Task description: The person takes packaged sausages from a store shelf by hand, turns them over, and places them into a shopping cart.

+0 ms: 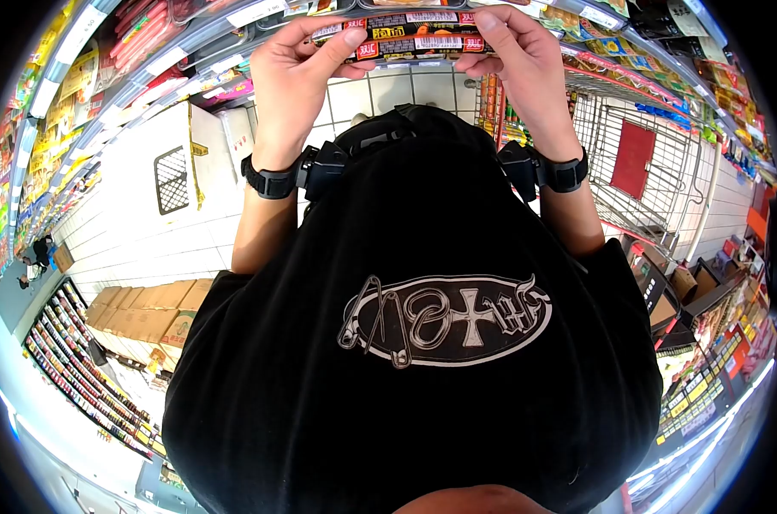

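Note:
Level between my two hands, just in front of the shelf edge, are slim stick-shaped packs that look like wrapped sausages [401,46]. Their film is black and red with yellow lettering, and two white barcodes face up. At least two lie side by side. My left hand [292,81] grips the left ends, thumb on top and fingers curled below. The right ends are pinched by my right hand [529,77] in much the same way. Both hands are closed, and the underside of the packs is hidden. A black strap with a box-like device sits on each wrist.
A shelf [166,60] of packaged food with price tags curves along the front and left. On the right stands a wire shopping cart [645,163] with a red panel. A white box [204,163] is at left, and cardboard cartons [144,308] lie behind it.

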`<action>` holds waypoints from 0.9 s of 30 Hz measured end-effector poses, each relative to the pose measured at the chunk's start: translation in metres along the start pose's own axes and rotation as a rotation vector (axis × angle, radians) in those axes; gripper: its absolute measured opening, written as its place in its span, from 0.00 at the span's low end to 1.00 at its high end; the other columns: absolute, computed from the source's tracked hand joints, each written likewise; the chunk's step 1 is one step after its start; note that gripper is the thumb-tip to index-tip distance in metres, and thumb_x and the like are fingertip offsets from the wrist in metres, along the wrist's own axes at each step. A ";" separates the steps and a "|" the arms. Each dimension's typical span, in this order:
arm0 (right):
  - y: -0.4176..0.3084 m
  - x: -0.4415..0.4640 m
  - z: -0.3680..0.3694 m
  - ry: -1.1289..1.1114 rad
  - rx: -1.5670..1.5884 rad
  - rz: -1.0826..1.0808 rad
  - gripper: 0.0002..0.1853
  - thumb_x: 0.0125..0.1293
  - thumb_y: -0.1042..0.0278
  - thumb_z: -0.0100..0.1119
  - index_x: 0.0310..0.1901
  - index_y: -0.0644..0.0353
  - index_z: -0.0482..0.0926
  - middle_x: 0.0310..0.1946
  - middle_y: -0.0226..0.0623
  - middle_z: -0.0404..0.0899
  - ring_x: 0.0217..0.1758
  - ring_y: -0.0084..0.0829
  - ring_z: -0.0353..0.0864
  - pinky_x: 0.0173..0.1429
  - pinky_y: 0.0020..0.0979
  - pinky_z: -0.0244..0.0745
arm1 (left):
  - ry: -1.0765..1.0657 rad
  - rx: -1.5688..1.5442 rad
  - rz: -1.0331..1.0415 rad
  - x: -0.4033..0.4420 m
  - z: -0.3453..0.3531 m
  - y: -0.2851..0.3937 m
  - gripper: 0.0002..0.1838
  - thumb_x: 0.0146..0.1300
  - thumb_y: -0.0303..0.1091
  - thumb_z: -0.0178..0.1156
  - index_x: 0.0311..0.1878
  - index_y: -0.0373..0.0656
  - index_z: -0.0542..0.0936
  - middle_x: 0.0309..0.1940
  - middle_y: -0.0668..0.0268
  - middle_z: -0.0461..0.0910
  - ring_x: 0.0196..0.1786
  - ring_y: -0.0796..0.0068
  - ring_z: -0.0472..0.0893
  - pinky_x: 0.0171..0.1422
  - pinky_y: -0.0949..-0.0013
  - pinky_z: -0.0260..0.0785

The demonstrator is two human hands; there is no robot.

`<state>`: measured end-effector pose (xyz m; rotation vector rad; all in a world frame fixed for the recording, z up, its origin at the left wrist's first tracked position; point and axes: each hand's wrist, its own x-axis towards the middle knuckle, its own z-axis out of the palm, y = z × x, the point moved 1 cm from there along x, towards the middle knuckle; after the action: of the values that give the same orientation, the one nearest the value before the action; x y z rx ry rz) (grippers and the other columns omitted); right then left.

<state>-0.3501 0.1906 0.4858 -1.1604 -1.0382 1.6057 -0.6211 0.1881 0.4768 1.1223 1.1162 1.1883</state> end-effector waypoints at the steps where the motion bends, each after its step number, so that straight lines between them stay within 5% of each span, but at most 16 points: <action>1: 0.000 0.000 0.002 -0.002 -0.002 0.001 0.14 0.80 0.64 0.59 0.58 0.66 0.80 0.35 0.33 0.86 0.32 0.24 0.88 0.37 0.25 0.86 | 0.009 0.013 0.001 -0.001 -0.002 -0.002 0.14 0.73 0.27 0.66 0.57 0.30 0.82 0.41 0.50 0.89 0.38 0.63 0.92 0.41 0.72 0.86; 9: -0.008 0.001 0.024 -0.071 -0.074 -0.107 0.15 0.78 0.69 0.61 0.61 0.65 0.80 0.38 0.34 0.87 0.35 0.23 0.88 0.39 0.23 0.85 | 0.040 0.007 -0.036 -0.005 -0.004 0.016 0.15 0.72 0.33 0.69 0.53 0.29 0.84 0.37 0.56 0.89 0.31 0.70 0.90 0.36 0.75 0.85; 20: 0.004 0.000 0.041 0.008 -0.046 0.017 0.16 0.78 0.66 0.62 0.60 0.66 0.80 0.37 0.31 0.84 0.33 0.22 0.88 0.38 0.23 0.85 | -0.064 -0.033 0.043 -0.018 -0.020 0.012 0.17 0.66 0.22 0.72 0.57 0.33 0.84 0.39 0.55 0.90 0.36 0.71 0.90 0.41 0.74 0.85; 27: 0.007 -0.013 0.062 -0.041 -0.057 0.032 0.20 0.75 0.75 0.64 0.66 0.64 0.77 0.40 0.34 0.86 0.39 0.21 0.89 0.44 0.23 0.86 | -0.073 0.039 -0.054 -0.020 -0.042 0.003 0.15 0.71 0.25 0.68 0.59 0.35 0.83 0.35 0.57 0.88 0.32 0.72 0.88 0.36 0.74 0.80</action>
<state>-0.4088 0.1684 0.4951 -1.1921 -1.1036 1.6398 -0.6639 0.1702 0.4766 1.1496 1.1108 1.0796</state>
